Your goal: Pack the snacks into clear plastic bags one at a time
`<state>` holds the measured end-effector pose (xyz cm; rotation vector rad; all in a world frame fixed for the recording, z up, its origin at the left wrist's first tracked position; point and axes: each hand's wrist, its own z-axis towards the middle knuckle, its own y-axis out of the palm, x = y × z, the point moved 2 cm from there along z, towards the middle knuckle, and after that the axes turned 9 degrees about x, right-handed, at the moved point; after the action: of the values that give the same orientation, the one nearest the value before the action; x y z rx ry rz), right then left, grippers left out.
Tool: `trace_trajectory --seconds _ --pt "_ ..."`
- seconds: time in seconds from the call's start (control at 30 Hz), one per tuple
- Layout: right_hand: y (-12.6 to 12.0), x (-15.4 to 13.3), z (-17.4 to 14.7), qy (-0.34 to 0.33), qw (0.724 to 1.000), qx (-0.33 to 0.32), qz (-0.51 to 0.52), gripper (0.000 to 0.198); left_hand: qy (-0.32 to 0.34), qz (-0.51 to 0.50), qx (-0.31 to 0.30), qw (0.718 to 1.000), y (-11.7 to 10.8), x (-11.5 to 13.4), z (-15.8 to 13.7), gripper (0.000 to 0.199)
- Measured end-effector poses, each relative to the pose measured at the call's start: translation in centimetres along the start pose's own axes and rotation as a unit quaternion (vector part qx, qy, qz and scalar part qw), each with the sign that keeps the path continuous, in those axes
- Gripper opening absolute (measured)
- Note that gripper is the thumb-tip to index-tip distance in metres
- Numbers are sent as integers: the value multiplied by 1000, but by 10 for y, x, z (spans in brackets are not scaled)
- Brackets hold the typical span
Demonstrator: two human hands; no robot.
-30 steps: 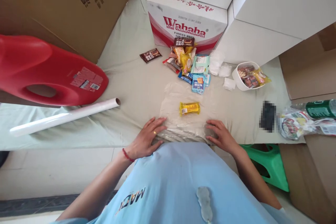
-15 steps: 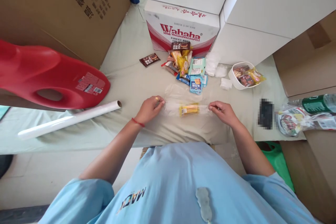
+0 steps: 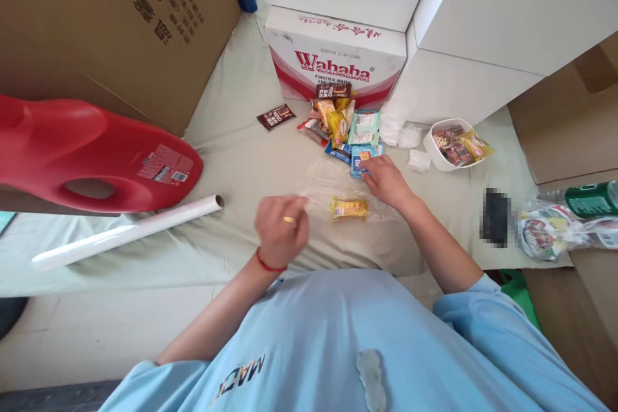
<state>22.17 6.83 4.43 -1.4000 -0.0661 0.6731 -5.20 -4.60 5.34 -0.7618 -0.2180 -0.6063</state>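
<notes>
My left hand (image 3: 282,225), slightly blurred, is curled closed at the left edge of a clear plastic film sheet (image 3: 321,177). Whether it pinches the film, I cannot tell. On the film lies a snack in a yellow wrapper (image 3: 349,208), with no hand on it. My right hand (image 3: 386,181) reaches over the sheet's far right part, fingers extended and not closed. Its fingertips are at a light-blue snack packet (image 3: 358,158), partly covering it. Behind this packet is a pile of wrapped snacks, including a yellow packet (image 3: 338,127) and a pale green packet (image 3: 364,127).
A white bowl (image 3: 437,153) of snacks stands right, beside crumpled clear plastic (image 3: 419,160). A brown packet (image 3: 276,116) lies left of the pile. At left are a film roll (image 3: 130,232) and a red jug (image 3: 159,141). A Wahaha carton (image 3: 284,58) stands behind.
My right hand has left the film's right end and moved up and left to the light-blue packet. My left hand has turned and curled, lower than before. The yellow snack stays on the film.
</notes>
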Motion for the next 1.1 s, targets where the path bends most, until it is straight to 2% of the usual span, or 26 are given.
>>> trace_trajectory --seconds 0.03,0.1,0.17,0.23,0.33,0.4,0.57,0.67,0.77,0.87,0.9,0.97,1.03,1.1 --pt "8 -7 9 -21 999 -24 -9 38 43 -25 -53 997 6 14 -2 24" --pt "23 -19 24 -52 995 -71 -37 43 80 -21 -149 985 24 33 -7 27" --pt "35 -26 35 -50 990 -103 -76 45 79 9 -233 969 45 39 -10 30" --pt "42 -27 43 -17 986 -125 -108 43 67 30 -298 952 62 37 -13 33" --pt "43 -23 50 36 979 -163 -113 30 60 33 -341 938 72 30 -17 38" --pt "38 -21 51 42 979 -173 -97 22 62 30 -346 936 72 28 -19 39" --pt "7 -42 30 -61 992 -104 -36 21 60 21 -340 938 70 30 -21 41" --pt "-5 -60 -2 -88 984 -148 -42 26 47 11 -337 940 72 27 -23 37" --pt "0 -72 -36 -99 976 -188 -57 33 17 -22 -332 943 71 16 -29 29" --pt "15 -76 -63 -88 979 -174 -53 42 -29 -108 -286 952 64 -1 -41 28" --pt "21 -76 -70 -81 981 -167 -51 43 -60 -140 -256 955 60 -7 -44 29" --pt "31 -78 -79 -66 985 -153 -47 44 -163 -174 -171 956 55 -22 -49 30" --pt "37 -81 -84 -46 988 -140 -41 44 -290 -150 -80 942 54 -35 -49 29" --pt "41 -84 -86 -29 991 -128 -31 43 -370 -95 -39 924 58 -41 -46 36"
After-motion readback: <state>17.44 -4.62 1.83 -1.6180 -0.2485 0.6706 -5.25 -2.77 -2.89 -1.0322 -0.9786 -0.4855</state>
